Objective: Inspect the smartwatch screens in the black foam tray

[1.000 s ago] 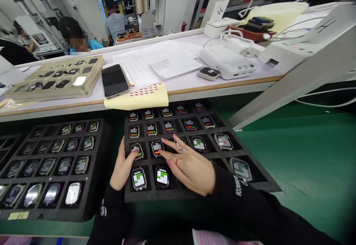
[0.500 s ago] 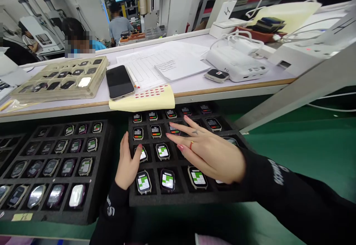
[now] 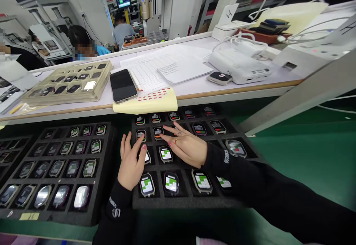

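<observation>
A black foam tray (image 3: 178, 202) holds rows of smartwatches under both my hands. My right hand (image 3: 189, 146) reaches in from the right with fingers stretched; a fingertip is at the lit screen of a second-row watch (image 3: 158, 132). My left hand (image 3: 130, 163) lies over the tray's left edge, fingers apart, its index fingertip at the leftmost watch (image 3: 140, 135) of that row. Its thumb partly covers the watch below. Front-row watches, such as the leftmost watch (image 3: 146, 185), show green and white screens. Back-row watches show lines of text with red or green bars. My right hand and sleeve hide some slots.
Left of me is another foam tray (image 3: 96, 200) of watches. The shelf above carries a phone (image 3: 123, 85), papers (image 3: 183, 70), a beige tray (image 3: 69, 98) of watch parts, a white device (image 3: 239, 65) with cables and a single watch (image 3: 219, 78). A slanted metal post (image 3: 294, 100) stands right. People work beyond.
My right hand has moved left across the tray, uncovering watches on the right. My left hand's index finger has extended over the second-row left watch. The view has shifted slightly.
</observation>
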A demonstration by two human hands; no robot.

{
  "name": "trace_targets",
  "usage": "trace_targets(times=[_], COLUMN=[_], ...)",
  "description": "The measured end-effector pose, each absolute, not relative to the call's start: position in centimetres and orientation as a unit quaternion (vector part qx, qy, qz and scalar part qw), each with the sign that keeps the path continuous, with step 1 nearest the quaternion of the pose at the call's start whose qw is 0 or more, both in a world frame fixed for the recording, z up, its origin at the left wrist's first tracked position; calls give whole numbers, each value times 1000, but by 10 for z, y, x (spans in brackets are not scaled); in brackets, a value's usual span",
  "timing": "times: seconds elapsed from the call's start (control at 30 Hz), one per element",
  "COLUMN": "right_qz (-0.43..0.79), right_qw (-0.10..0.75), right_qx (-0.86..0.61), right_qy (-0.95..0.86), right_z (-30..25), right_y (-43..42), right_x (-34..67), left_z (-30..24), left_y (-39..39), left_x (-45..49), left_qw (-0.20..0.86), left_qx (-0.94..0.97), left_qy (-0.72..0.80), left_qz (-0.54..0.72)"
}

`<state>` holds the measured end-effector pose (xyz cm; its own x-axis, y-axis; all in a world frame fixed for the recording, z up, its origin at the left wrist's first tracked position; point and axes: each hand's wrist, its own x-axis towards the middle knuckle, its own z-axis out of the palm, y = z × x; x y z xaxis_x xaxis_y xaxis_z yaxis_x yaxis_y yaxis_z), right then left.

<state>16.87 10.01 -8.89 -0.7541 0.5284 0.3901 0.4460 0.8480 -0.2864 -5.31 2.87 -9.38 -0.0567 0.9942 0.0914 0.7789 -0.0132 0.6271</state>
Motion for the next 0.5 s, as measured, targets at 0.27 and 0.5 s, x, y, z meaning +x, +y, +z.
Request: trace_targets(times=[0.27,0.5], right_qz=[45,54], right_qw=[341,293], right_qx=[-333,-350], right_qy=[-878,-888], right_z=[-79,-92], right_y=[100,93], right_x=[212,218], left_z=[-95,-96], left_y=[27,27], left_x=[-54,-53], left_qw=[233,235], left_qx=[637,634], left_qy=[678,678], left_qz=[284,288])
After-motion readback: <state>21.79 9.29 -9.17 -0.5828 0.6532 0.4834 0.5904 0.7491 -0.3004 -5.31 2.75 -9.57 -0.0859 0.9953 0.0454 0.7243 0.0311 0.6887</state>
